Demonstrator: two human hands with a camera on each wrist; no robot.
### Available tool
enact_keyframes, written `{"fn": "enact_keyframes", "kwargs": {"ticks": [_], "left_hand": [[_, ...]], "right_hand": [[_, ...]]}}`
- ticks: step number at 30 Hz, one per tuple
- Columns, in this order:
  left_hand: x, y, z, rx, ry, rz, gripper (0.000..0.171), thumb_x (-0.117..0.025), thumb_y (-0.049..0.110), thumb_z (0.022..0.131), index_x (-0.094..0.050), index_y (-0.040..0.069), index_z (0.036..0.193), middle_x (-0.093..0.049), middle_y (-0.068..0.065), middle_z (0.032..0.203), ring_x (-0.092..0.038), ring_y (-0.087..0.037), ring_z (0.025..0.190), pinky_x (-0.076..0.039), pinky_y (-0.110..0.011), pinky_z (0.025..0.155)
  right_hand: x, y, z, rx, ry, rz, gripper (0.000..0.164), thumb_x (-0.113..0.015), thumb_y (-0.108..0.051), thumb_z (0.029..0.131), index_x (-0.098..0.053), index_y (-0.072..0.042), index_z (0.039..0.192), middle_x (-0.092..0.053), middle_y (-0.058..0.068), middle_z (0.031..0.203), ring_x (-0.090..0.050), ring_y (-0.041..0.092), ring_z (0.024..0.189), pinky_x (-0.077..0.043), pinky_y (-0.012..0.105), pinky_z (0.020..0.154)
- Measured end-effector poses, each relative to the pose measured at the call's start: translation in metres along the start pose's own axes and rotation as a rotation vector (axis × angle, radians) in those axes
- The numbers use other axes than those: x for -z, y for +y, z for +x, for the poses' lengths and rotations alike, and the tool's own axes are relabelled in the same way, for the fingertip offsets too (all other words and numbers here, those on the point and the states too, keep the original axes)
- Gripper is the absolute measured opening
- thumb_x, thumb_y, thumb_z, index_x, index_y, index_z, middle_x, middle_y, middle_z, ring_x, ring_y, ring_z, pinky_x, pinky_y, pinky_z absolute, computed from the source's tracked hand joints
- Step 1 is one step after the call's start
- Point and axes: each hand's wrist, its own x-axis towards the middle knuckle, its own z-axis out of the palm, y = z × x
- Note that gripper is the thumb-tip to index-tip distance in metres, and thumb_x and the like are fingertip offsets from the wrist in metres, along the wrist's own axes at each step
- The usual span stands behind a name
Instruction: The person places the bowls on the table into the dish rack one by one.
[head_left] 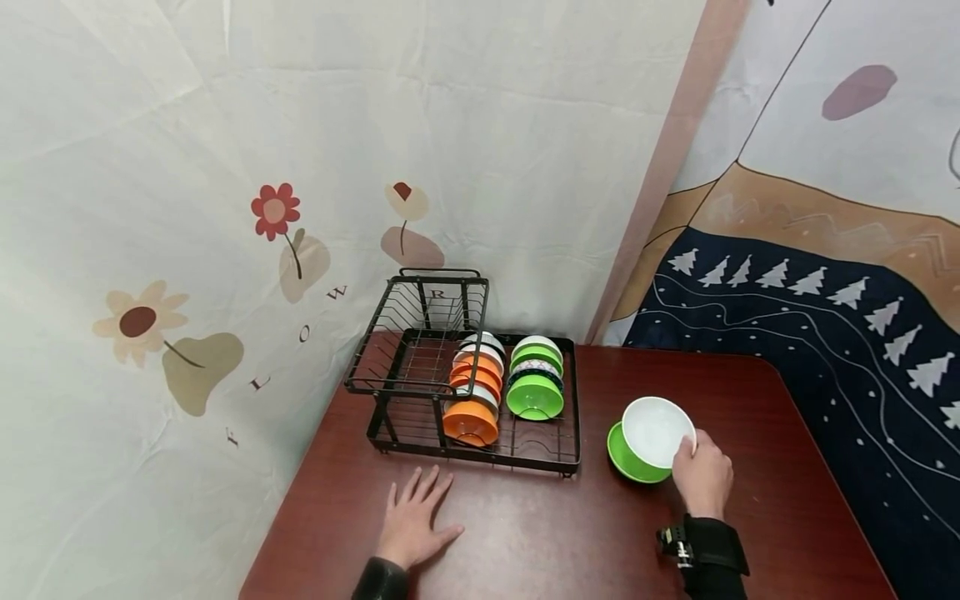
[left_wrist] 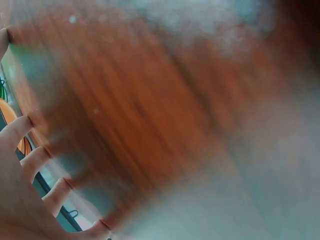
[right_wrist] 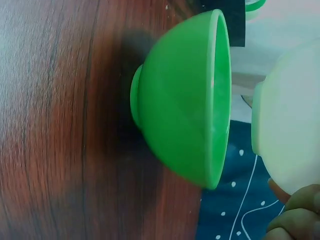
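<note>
My right hand (head_left: 703,475) pinches the rim of a white bowl (head_left: 658,432), thumb on the inner side. In the right wrist view this white bowl (right_wrist: 295,120) hangs apart from and above a green bowl (right_wrist: 180,100), which stands upright on the table. From the head, the white bowl hides much of the green bowl (head_left: 632,463). My left hand (head_left: 414,518) rests on the table with fingers spread, just in front of a black dish rack (head_left: 465,454). Its fingers (left_wrist: 37,160) also show at the edge of the left wrist view, which is mostly blurred.
Inside the rack's lower tier, orange and white bowls (head_left: 471,423) stand on edge in one row. Beside them is a second row with green bowls (head_left: 536,398) and patterned ones. A raised wire basket (head_left: 408,333) covers the rack's left part. Printed cloth (head_left: 525,167) hangs behind the table (head_left: 540,533).
</note>
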Motion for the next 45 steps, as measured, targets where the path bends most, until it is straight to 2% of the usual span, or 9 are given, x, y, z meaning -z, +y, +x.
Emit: {"fn": "enact_keyframes", "kwargs": {"ticks": [4,11,21,24,28,32,37,41,45], "left_hand": [[0.002,-0.001,-0.001,0.008,-0.004,-0.002,0.091,-0.076,0.073,0.091,-0.051,0.029,0.166,-0.045,-0.008,0.177,-0.034,-0.043,0.167,-0.02,-0.08,0.132],[0.003,-0.001,-0.001,0.005,0.0,0.002,0.09,-0.075,0.072,0.091,-0.051,0.029,0.166,-0.046,-0.008,0.176,-0.035,-0.043,0.167,-0.02,-0.081,0.132],[0.0,-0.002,-0.002,-0.003,0.017,-0.005,0.09,-0.077,0.071,0.09,-0.053,0.028,0.165,-0.047,-0.008,0.176,-0.037,-0.044,0.165,-0.023,-0.081,0.131],[0.003,0.005,0.0,-0.02,0.058,0.003,0.084,-0.08,0.065,0.09,-0.059,0.023,0.16,-0.054,-0.01,0.17,-0.045,-0.044,0.16,-0.031,-0.079,0.128],[0.008,0.033,0.002,-0.121,0.198,-0.009,0.066,-0.083,0.049,0.094,-0.067,0.016,0.148,-0.07,-0.01,0.15,-0.065,-0.036,0.139,-0.054,-0.067,0.114],[0.02,0.08,0.011,-0.249,0.264,-0.191,0.054,-0.079,0.037,0.101,-0.065,0.014,0.149,-0.076,-0.006,0.136,-0.074,-0.027,0.123,-0.063,-0.055,0.104],[0.042,0.131,0.039,-0.295,0.146,-0.582,0.061,-0.066,0.039,0.111,-0.051,0.006,0.16,-0.08,-0.01,0.117,-0.077,-0.018,0.091,-0.066,-0.034,0.084],[0.051,0.158,0.062,-0.254,-0.002,-0.858,0.058,-0.059,0.038,0.115,-0.048,0.002,0.159,-0.079,-0.024,0.099,-0.068,-0.015,0.064,-0.068,-0.045,0.065],[0.05,0.175,0.072,-0.207,-0.031,-0.908,0.042,-0.058,0.018,0.112,-0.054,-0.001,0.149,-0.073,-0.017,0.076,-0.061,-0.009,0.051,-0.066,-0.052,0.056]], "right_hand": [[-0.012,-0.007,-0.002,0.012,-0.005,0.022,0.04,-0.048,-0.014,0.108,-0.065,0.014,0.129,-0.068,0.046,0.122,-0.061,0.071,0.112,-0.05,0.075,0.092],[-0.027,-0.045,-0.016,0.088,-0.124,0.056,0.041,-0.049,-0.013,0.113,-0.062,0.016,0.138,-0.068,0.046,0.126,-0.066,0.065,0.112,-0.054,0.073,0.095],[-0.044,-0.07,-0.024,0.15,-0.11,0.064,0.037,-0.051,-0.01,0.109,-0.067,0.017,0.13,-0.072,0.044,0.116,-0.068,0.064,0.106,-0.055,0.071,0.091],[-0.05,-0.063,-0.022,0.186,-0.068,0.065,0.036,-0.053,-0.011,0.107,-0.069,0.015,0.125,-0.073,0.043,0.11,-0.068,0.064,0.1,-0.056,0.069,0.085],[-0.056,-0.057,-0.023,0.224,-0.027,0.081,0.036,-0.054,-0.014,0.105,-0.071,0.015,0.12,-0.074,0.042,0.106,-0.068,0.063,0.095,-0.055,0.07,0.08],[-0.064,-0.049,-0.023,0.239,-0.011,0.079,0.035,-0.054,-0.015,0.105,-0.072,0.012,0.118,-0.075,0.04,0.104,-0.068,0.063,0.091,-0.054,0.069,0.077],[-0.075,-0.047,-0.019,0.258,-0.027,0.097,0.034,-0.055,-0.015,0.107,-0.072,0.011,0.119,-0.075,0.039,0.105,-0.068,0.064,0.092,-0.055,0.069,0.077],[-0.097,-0.032,-0.013,0.299,-0.027,0.094,0.031,-0.056,-0.014,0.107,-0.073,0.008,0.12,-0.077,0.036,0.104,-0.071,0.061,0.089,-0.056,0.066,0.072],[-0.11,-0.024,-0.013,0.353,-0.034,0.065,0.03,-0.055,-0.016,0.109,-0.073,0.006,0.12,-0.078,0.033,0.103,-0.072,0.056,0.086,-0.057,0.063,0.068]]}}
